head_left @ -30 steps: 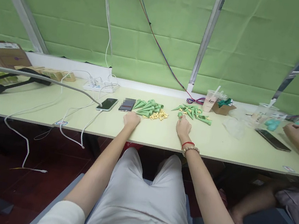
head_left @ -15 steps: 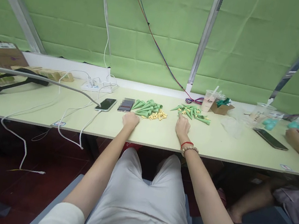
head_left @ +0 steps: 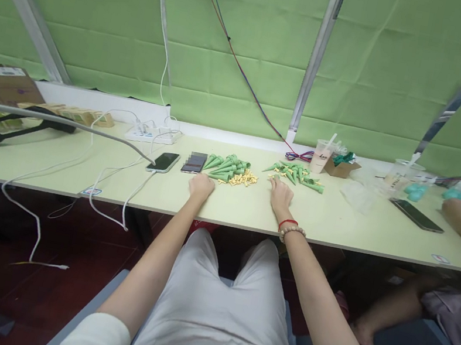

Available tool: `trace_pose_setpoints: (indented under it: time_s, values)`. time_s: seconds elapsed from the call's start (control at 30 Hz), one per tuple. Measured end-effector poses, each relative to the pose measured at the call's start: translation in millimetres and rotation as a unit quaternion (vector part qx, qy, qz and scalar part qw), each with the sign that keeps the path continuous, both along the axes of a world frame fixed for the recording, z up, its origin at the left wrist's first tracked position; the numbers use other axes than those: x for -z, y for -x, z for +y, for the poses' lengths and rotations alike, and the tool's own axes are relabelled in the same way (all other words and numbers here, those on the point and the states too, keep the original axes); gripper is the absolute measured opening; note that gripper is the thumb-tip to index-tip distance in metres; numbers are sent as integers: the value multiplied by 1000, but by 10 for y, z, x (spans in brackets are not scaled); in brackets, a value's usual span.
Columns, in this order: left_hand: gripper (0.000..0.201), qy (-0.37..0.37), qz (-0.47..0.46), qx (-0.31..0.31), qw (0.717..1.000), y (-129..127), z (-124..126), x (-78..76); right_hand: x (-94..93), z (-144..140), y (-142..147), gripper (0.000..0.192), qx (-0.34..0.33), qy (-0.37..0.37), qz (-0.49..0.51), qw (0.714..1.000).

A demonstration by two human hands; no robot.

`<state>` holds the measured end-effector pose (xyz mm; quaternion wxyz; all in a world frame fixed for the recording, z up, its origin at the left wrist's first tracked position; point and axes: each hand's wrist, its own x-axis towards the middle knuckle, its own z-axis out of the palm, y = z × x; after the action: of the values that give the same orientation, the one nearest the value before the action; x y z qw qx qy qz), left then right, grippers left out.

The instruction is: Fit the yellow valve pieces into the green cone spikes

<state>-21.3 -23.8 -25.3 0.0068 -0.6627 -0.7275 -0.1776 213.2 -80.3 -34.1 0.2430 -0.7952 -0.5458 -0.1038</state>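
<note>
Green cones (head_left: pixel 226 167) lie just beyond your loosely curled left hand (head_left: pixel 201 185); another cone pile (head_left: pixel 297 174) sits just past your flat, spread right hand (head_left: pixel 280 196).

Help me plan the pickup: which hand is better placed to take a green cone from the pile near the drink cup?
Right. The right hand lies just below that right pile of green cones, fingers pointing at it; the left hand rests by the left pile.
</note>
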Motion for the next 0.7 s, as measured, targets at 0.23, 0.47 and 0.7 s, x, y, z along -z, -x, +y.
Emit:
trace_pose_setpoints:
  time_s: [0.23, 0.47, 0.7]
  values:
    - [35, 4, 0, 2, 1000, -3, -6, -10, -17, -14, 11, 35, 14, 7, 5, 1000]
    - [35, 3, -3, 1, 1000, -5, -17, -10, 14, 12, -12, 25, 13, 22, 16, 1000]
    - [34, 0, -7, 4, 1000, -2, -2, -5, 30, 14, -22, 26, 27, 29, 39, 998]
